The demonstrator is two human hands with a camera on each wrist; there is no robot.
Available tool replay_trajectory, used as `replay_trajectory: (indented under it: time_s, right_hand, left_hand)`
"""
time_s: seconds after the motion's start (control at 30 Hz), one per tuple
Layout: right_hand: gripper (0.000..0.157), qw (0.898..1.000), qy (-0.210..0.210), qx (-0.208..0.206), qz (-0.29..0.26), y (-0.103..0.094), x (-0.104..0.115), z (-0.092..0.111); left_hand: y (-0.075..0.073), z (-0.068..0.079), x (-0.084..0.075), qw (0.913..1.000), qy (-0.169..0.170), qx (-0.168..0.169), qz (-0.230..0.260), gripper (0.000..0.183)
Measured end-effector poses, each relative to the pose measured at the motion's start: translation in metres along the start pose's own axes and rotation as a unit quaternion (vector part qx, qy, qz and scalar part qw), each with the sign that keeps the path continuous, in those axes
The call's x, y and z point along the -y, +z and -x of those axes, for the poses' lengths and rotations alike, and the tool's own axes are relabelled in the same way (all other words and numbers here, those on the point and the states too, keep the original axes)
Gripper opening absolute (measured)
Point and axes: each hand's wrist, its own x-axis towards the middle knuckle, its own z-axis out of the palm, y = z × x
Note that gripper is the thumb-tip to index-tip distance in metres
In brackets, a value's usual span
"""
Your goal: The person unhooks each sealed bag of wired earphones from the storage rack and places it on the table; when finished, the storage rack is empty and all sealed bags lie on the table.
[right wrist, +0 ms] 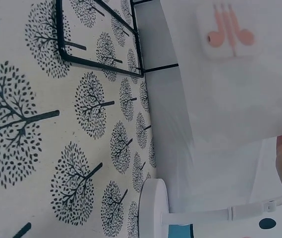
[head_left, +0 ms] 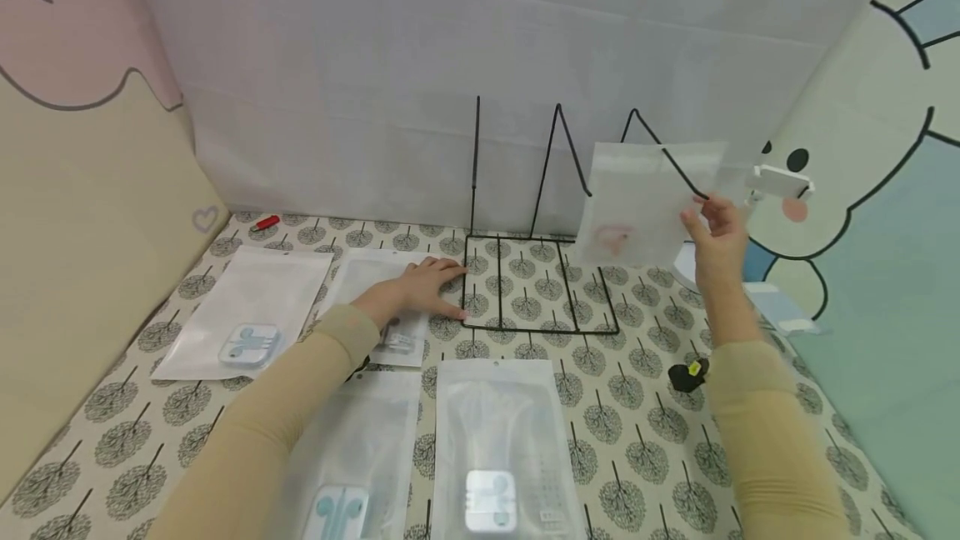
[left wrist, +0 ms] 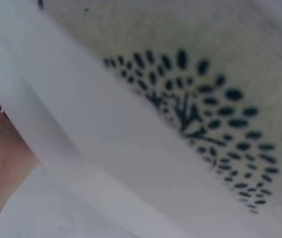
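Observation:
My right hand pinches the right edge of a translucent bag at the tip of a wire arm. The arm passes over the bag's front from its top edge. Pink earphones in a case show through the bag in the right wrist view. The bag is up at the right end of a black wire rack. My left hand is low on the table, its spread fingers and thumb touching the left base wire. Under that wrist lies another bag; a blurred white bag fills much of the left wrist view.
Bags with blue earphones lie at the left, front left and front middle. A red-handled tool is at the back left. A black and yellow object and a white stand are at the right.

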Motion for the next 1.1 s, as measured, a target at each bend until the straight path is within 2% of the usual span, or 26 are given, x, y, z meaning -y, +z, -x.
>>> replay_trajectory:
  time_s: [0.17,0.43,0.53,0.77,0.9,1.0,1.1]
  right_hand:
    - [0.021,0.999,-0.006,0.038,0.013,-0.002,-0.006,0.008]
    - [0.024,0.998,0.004,0.061,0.016,-0.007,-0.014,0.021]
    - [0.026,0.997,-0.007,0.072,0.020,-0.007,-0.012,0.022]
    - [0.033,0.997,-0.004,0.071,0.039,-0.014,-0.013,0.023]
    - [0.039,0.996,-0.021,0.082,0.020,-0.017,-0.011,0.024]
    - [0.048,0.995,-0.017,0.094,-0.002,-0.020,-0.009,0.025]
    - [0.055,0.995,-0.013,0.102,-0.002,-0.023,-0.006,0.026]
  left_hand:
    - [0.000,0.000,0.000,1.0000,-0.002,0.000,0.000,0.097]
    - [-0.002,0.002,-0.003,1.0000,0.003,0.002,0.007,0.096]
    - [-0.002,0.001,-0.002,1.0000,0.003,0.001,0.004,0.096]
    - [-0.001,-0.001,0.000,1.0000,0.008,-0.004,0.003,0.096]
    - [-0.001,0.000,-0.001,0.9999,0.008,-0.005,-0.004,0.096]
    - [-0.001,0.001,-0.001,0.9999,0.008,-0.005,-0.004,0.096]
    - [-0.001,0.001,-0.001,1.0000,0.006,-0.004,-0.002,0.097]
